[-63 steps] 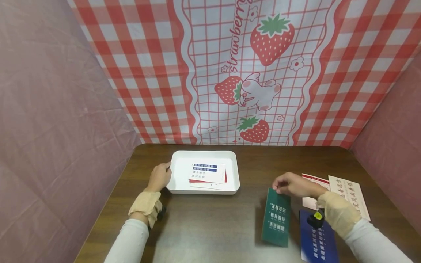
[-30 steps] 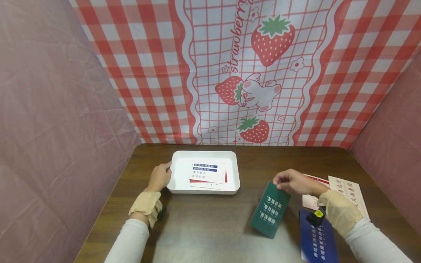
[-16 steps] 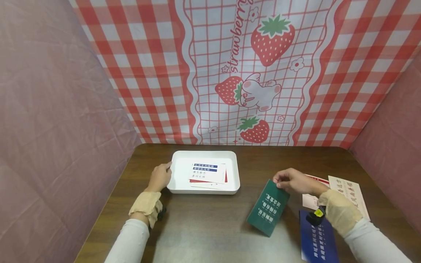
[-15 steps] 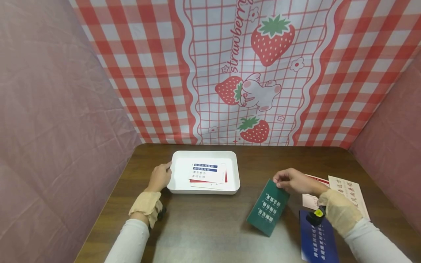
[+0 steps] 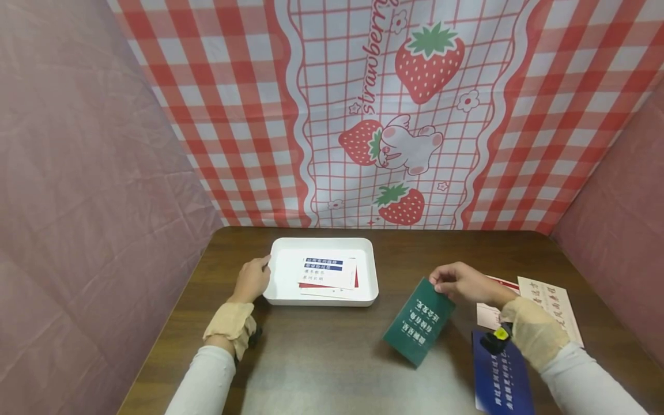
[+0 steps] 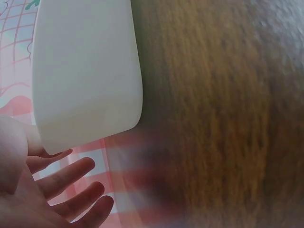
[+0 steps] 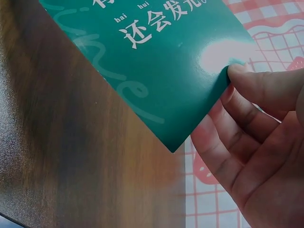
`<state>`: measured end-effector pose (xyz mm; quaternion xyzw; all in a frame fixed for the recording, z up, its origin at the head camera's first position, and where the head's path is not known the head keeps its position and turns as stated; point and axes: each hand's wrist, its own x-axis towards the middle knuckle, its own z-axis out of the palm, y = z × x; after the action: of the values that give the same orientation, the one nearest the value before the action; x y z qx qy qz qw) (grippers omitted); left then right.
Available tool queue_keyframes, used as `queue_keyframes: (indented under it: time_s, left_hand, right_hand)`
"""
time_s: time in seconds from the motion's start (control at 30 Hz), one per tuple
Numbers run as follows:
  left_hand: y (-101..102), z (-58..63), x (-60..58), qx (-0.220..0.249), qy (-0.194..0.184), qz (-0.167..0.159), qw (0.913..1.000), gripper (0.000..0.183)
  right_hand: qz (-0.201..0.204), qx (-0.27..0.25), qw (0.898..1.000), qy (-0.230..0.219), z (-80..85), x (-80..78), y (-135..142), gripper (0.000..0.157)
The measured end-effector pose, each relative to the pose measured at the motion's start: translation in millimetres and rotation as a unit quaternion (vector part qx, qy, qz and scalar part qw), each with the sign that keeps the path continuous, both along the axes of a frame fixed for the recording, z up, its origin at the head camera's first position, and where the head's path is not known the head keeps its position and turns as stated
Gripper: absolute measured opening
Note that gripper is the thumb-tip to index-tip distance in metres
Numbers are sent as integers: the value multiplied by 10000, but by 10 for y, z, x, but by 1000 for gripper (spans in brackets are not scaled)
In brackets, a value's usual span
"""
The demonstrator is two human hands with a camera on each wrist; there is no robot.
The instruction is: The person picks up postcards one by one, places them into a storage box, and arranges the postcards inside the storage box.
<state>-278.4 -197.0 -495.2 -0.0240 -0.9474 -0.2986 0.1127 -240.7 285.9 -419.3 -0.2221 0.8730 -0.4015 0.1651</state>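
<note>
In the head view my right hand (image 5: 460, 283) pinches the top corner of a green card (image 5: 419, 323) printed with white Chinese characters. The card is tilted above the table, its lower end pointing to the front left. Thumb and fingers grip its edge in the right wrist view. At the left, my left hand (image 5: 251, 281) holds the left rim of a white tray (image 5: 282, 259) between thumb and index finger; its other fingers spread loosely below in the left wrist view. Inside the tray lies a small stack of cards (image 5: 329, 273), the top one white with blue bands.
On the right of the wooden table (image 5: 321, 357) lie a blue card (image 5: 500, 374), a cream card (image 5: 550, 305) and a white card with a red band (image 5: 487, 317), the last partly under my right wrist. A red checked strawberry cloth (image 5: 410, 86) hangs behind the table.
My right hand has lifted slightly, and the green card has swung from nearly upright to a slant, its lower end moving left toward the tray. The left hand and tray have stayed put.
</note>
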Motion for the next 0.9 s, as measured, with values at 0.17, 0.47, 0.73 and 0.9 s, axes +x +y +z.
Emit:
queue_keyframes:
  time_s: [0.17,0.47,0.73,0.9]
  left_hand:
    - [3,6,3,1,-37,8,10000,41]
    - [7,7,3,9,-38,54,10000,41]
    - [11,18,0,27,-101,57,9999,41]
    - [10,16,-2,30,-132,67,9999,41]
  right_hand:
    - [-44,-65,10000,43,21,4,-12,11]
    - [-280,-67,9996,67,20,-29,-11,12]
    - [-549,-177,9983,52,33,-37,-18,16]
    - [-732,-280,9969,110,45,-51,-23,19]
